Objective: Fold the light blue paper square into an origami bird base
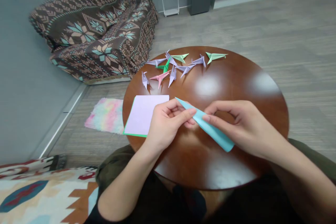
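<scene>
Pinching fingers (pixel 183 114) of both hands clamp a blue folded paper (pixel 216 134) over the table (pixel 236 87): left hand (pixel 164 126) near its far-left tip, right hand (pixel 244 127) mid-length, long axis slanting toward the near right; paper cranes (pixel 173 66) lie beyond.

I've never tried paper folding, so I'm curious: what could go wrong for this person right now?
1. The blue paper is pinched between the left hand and right hand, seemingly not pressed flat on the table, so a crease might run crooked.
2. The paper stack lies at the table's edge beside the left hand; a nudge could push it off.
</scene>
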Demonstrator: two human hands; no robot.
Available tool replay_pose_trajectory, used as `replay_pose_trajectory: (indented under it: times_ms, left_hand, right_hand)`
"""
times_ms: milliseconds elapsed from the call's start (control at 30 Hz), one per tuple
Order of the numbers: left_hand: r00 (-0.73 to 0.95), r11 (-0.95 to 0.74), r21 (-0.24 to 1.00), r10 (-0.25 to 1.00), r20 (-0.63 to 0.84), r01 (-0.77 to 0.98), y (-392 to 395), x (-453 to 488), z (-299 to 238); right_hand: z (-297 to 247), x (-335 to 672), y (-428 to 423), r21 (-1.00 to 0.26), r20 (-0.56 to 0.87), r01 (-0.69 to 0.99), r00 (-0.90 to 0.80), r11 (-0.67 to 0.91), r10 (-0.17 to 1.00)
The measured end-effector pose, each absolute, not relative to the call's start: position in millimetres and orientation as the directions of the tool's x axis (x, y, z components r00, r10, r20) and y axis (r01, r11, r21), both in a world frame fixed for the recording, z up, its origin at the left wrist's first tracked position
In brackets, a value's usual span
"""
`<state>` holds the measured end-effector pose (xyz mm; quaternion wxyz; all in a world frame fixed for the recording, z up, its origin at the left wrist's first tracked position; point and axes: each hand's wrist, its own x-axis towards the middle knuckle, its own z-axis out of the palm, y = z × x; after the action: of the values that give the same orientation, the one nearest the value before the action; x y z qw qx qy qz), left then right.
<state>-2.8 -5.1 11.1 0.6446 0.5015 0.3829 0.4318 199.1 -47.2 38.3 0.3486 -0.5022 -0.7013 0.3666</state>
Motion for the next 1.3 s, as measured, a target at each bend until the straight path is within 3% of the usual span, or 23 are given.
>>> replay_pose_trajectory:
  times_ms: [333,567,633,733,767,900,1067,1300]
  left_hand:
    - [0.262,0.097,0.966,0.964,-0.031,-0.241,-4.5,-5.3,14.9]
    - [0.065,0.005,0.926,0.998,0.021,-0.376,6.5,-8.6,14.8]
    - [0.15,0.053,0.933,0.989,0.001,-0.355,3.0,-6.3,13.6]
    - [0.438,0.156,0.978,0.895,-0.079,-0.142,-7.1,0.8,13.0]
    - [0.458,0.144,0.984,0.885,-0.08,-0.106,-10.0,3.2,13.1]
    - [0.396,0.083,0.993,0.917,-0.043,-0.085,-13.5,6.7,15.2]
    - [0.318,0.111,0.993,0.943,-0.096,-0.029,-13.9,3.7,19.6]
    - [0.396,0.207,0.976,0.903,-0.165,-0.064,-17.5,5.4,22.0]
  right_hand:
    - [38.1,200.7,-48.2,-0.842,0.127,0.478,-0.277,0.251,0.953]
    - [37.2,199.0,-47.9,-0.879,0.069,0.445,-0.237,0.171,0.969]
    - [36.3,195.6,-47.8,-0.918,0.046,0.383,-0.165,0.107,0.985]
    - [33.4,188.8,-48.3,-0.968,0.024,0.25,-0.045,0.035,0.999]
    - [32.1,186.7,-48.6,-0.977,0.014,0.212,-0.016,0.017,1.0]
    - [28.7,182.8,-49.8,-0.991,-0.03,0.128,0.015,-0.032,0.999]
    - [28.1,183.5,-48.7,-0.995,-0.07,0.072,-0.049,-0.067,0.996]
    - [22.3,179.2,-47.7,-0.999,-0.027,0.037,0.037,-0.029,0.999]
